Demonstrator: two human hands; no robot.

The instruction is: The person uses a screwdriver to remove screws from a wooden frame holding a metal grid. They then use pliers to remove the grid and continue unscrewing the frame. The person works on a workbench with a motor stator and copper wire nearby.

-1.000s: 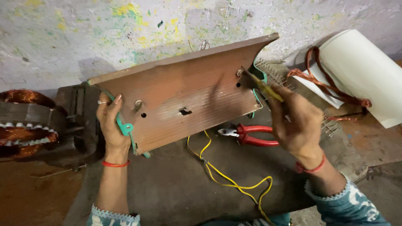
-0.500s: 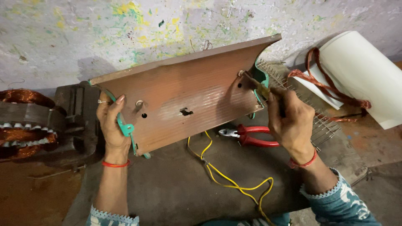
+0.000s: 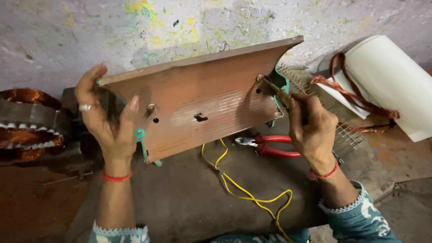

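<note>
A brown curved panel (image 3: 202, 96) with a teal frame behind it stands tilted on its lower edge against the wall. My left hand (image 3: 105, 119) grips its left end, thumb near a small bolt. My right hand (image 3: 310, 130) holds a screwdriver (image 3: 276, 92) whose tip sits at a screw near the panel's right edge. A yellow wire (image 3: 243, 189) trails from under the panel toward me.
Red-handled pliers (image 3: 270, 146) lie on the dark mat (image 3: 189, 198) below the panel. A wire grille (image 3: 342, 135) lies behind my right hand. A white paper roll (image 3: 391, 81) with copper wire (image 3: 355, 96) draped on it sits right. A copper-wound motor stator (image 3: 24, 123) rests left.
My left hand has slid up from the panel's lower left edge to its upper left corner. My right hand stays with the screwdriver at the right-edge screw.
</note>
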